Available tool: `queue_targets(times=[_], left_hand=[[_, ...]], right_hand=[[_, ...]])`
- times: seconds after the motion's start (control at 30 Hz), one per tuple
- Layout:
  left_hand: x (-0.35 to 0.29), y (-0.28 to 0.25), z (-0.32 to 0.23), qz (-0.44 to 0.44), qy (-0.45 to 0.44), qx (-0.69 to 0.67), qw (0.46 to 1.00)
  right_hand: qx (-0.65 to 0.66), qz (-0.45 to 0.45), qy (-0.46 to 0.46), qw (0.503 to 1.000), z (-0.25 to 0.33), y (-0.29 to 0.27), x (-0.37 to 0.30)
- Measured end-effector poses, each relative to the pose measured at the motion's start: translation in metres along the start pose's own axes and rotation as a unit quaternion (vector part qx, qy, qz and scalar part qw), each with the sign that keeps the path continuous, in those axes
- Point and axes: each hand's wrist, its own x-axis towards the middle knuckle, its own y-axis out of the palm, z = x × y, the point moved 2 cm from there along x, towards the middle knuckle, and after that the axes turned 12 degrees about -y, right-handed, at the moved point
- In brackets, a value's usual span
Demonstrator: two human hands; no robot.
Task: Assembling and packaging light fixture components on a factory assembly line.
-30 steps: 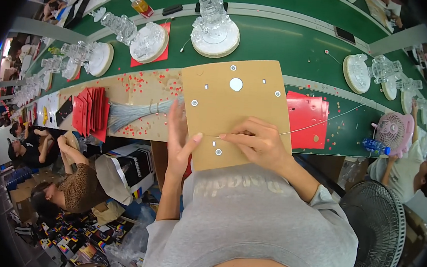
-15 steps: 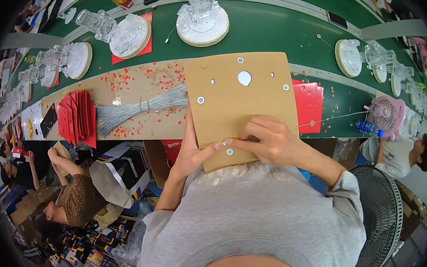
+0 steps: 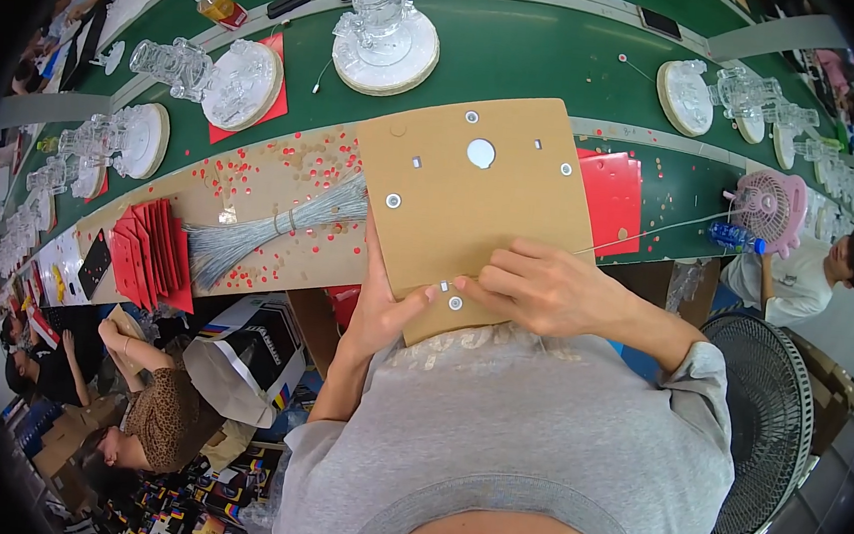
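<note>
L hand (image 3: 380, 312) & R hand (image 3: 544, 288) at nr side of green table (image 3: 533, 65), on brown board (image 3: 480, 226).
Board tilted, grey wire bundle (image 3: 261, 229) just off its L edge; L hand grips board's lower-L edge, thumb on front; R hand's fingers bunched by small slot (image 3: 443, 286), can't tell if pinching anything.

Tan cardboard panel (image 3: 481, 216), askew under fingertips (image 3: 429, 294); round hole (image 3: 480, 154) beyond, small slot (image 3: 443, 286) between; thin wire (image 3: 650, 231) to their right.

Head-worn left fisheye looks down on hands (image 3: 545, 291), close range.
</note>
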Motion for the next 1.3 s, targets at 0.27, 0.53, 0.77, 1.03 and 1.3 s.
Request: queue_targets(times=[0.27,0.53,0.77,1.03,1.3], left_hand=[[-0.004,0.003,-0.002,0.001,-0.008,-0.023,1.000],[-0.006,0.000,0.004,0.009,-0.008,-0.019,1.000],[-0.006,-0.003,0.007,0.036,0.019,0.013,0.999],[-0.010,-0.002,0.006,0.071,-0.035,-0.040,0.996],[-0.007,0.000,0.009,0.057,0.012,0.006,0.998]], right_hand=[[0.054,-0.021,0.015,0.998,0.008,0.011,0.005],[0.044,-0.071,0.029,0.996,0.012,0.011,0.002],[0.012,-0.093,0.007,0.996,0.007,0.006,-0.006],[-0.007,-0.080,-0.011,0.997,0.010,0.010,0.003],[-0.025,-0.146,0.006,0.989,0.010,0.015,-0.020]])
